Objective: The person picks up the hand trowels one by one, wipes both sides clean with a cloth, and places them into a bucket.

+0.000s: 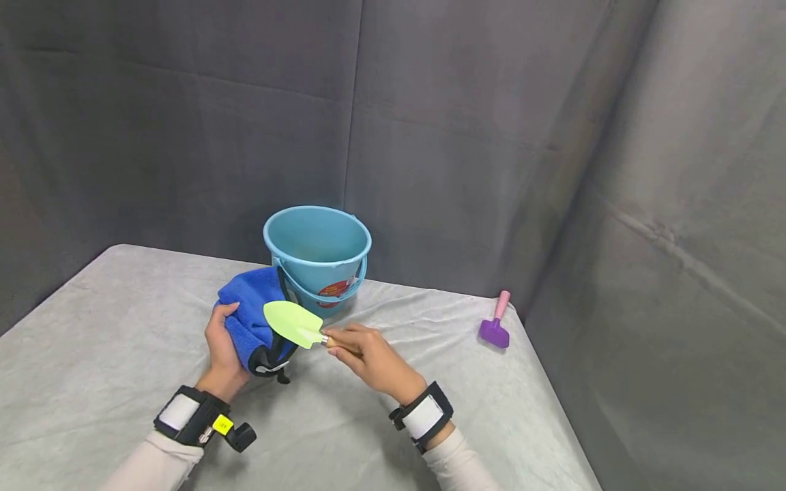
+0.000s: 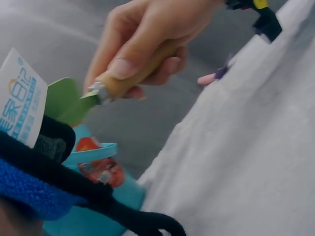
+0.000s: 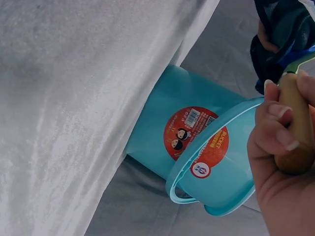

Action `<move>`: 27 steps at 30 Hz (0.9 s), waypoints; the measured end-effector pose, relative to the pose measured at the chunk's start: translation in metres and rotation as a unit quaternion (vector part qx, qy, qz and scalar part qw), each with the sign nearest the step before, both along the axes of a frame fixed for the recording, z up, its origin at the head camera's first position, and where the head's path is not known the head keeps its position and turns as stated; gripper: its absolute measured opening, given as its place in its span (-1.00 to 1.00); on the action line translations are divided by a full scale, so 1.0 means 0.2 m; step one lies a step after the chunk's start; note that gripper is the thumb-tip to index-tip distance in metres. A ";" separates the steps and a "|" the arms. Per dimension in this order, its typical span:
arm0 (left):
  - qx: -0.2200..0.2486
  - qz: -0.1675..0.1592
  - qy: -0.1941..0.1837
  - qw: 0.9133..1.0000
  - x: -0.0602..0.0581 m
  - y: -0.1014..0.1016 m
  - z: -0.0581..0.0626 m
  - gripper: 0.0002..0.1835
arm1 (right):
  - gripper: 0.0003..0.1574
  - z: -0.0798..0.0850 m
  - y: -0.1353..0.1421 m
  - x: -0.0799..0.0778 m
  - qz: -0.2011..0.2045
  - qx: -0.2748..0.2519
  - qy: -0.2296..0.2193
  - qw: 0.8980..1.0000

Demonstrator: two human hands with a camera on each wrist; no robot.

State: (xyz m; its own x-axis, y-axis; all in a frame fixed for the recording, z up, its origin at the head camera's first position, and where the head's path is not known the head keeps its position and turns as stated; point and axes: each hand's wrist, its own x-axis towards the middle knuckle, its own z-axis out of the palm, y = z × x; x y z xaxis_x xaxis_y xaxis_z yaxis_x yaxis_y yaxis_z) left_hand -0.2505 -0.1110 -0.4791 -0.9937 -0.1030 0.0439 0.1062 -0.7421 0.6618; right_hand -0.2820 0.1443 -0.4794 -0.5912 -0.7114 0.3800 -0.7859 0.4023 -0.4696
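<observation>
A blue towel (image 1: 245, 300) with black edging is bunched up in my left hand (image 1: 222, 351), its thumb over the near side. In the left wrist view the towel's black hanging loop and white printed label (image 2: 22, 96) show. My right hand (image 1: 376, 360) grips the wooden handle (image 3: 294, 118) of a small garden trowel (image 1: 293, 322). The lime-green blade points left and overlaps the towel in the head view. Just behind the towel stands a light-blue bucket (image 1: 319, 273), upright, its handle hanging down at the front over a red sticker (image 3: 192, 132).
A small purple toy shovel (image 1: 494, 333) with a pink handle lies near the table's right edge. The table (image 1: 110, 354) has a whitish cloth over it. Grey curtains (image 1: 467, 150) hang behind and to the right.
</observation>
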 end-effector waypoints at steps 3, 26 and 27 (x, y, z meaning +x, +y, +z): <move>0.017 0.016 0.002 1.000 -0.01 -0.04 0.03 -0.58 | -0.48 0.00 0.00 0.00 0.000 0.002 -0.016 1.000; -0.002 0.022 -0.007 1.000 -0.05 -0.18 0.03 -0.66 | -0.56 0.05 0.08 -0.04 -0.050 0.002 0.068 0.996; -0.011 0.019 -0.010 1.000 -0.05 -0.17 0.02 -0.66 | -0.56 0.05 0.08 -0.04 -0.051 -0.002 0.068 0.996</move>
State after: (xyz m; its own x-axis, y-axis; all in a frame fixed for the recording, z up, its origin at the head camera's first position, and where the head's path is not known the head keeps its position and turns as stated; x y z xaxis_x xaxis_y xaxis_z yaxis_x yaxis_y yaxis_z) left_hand -0.2613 -0.1455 -0.4752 -0.9897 -0.1405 0.0274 0.1214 -0.7225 0.6807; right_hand -0.2898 0.1597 -0.4692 -0.6037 -0.6484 0.4638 -0.7971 0.4820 -0.3637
